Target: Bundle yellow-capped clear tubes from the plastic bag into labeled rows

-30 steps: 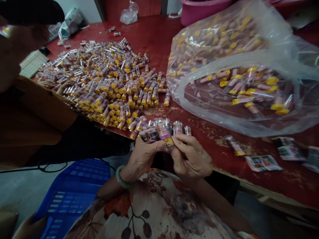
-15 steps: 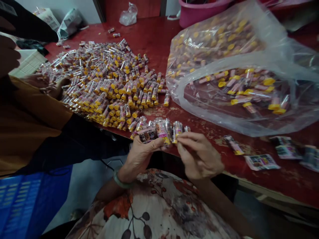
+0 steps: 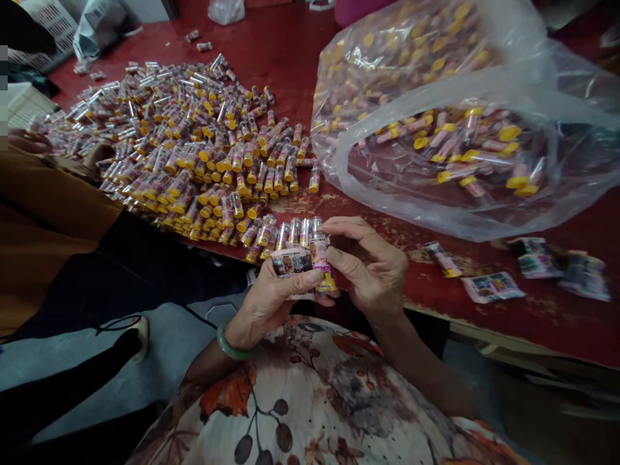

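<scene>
My left hand (image 3: pixel 276 294), with a green bangle at the wrist, grips a flat printed packet (image 3: pixel 291 261) and a clear tube with a pink label and yellow cap (image 3: pixel 321 261). The tube lies upright beside the packet, under my left thumb. My right hand (image 3: pixel 368 258) is closed on the tube's upper right side, thumb below and fingertips at its clear end. Just behind my hands, a short row of similar tubes (image 3: pixel 294 231) lies at the table edge.
A large pile of capped tubes (image 3: pixel 194 148) covers the red table (image 3: pixel 290 39) at left, another person's hands (image 3: pixel 82 158) at its far side. An open plastic bag of tubes (image 3: pixel 436 216) lies right. Near the front edge are a loose tube (image 3: pixel 443 259) and printed packets (image 3: pixel 493 287).
My right hand has moved left from the row of tubes to the tube in my left hand. The view has shifted, so the table's contents sit higher and further left.
</scene>
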Demonstrator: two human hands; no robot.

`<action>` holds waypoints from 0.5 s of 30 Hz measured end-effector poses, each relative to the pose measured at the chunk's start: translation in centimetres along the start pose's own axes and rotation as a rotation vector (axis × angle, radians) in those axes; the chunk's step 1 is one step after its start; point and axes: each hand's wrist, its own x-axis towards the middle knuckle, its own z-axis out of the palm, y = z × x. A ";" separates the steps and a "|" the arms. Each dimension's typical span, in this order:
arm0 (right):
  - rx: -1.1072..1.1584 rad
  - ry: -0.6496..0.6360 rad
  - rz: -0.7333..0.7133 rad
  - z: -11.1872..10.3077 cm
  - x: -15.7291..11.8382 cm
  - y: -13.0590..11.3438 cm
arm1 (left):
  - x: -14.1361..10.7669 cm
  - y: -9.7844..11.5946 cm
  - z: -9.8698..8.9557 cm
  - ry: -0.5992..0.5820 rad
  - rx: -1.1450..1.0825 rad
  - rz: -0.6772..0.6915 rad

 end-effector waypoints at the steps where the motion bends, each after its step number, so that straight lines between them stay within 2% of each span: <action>1: 0.015 0.006 -0.005 0.1 -0.1 0.1 | 0.0 0.0 -0.1 -0.005 -0.005 -0.005; 15: 0.015 0.014 0.033 0.5 -0.3 0.6 | 0.2 0.0 -0.6 0.011 0.032 -0.036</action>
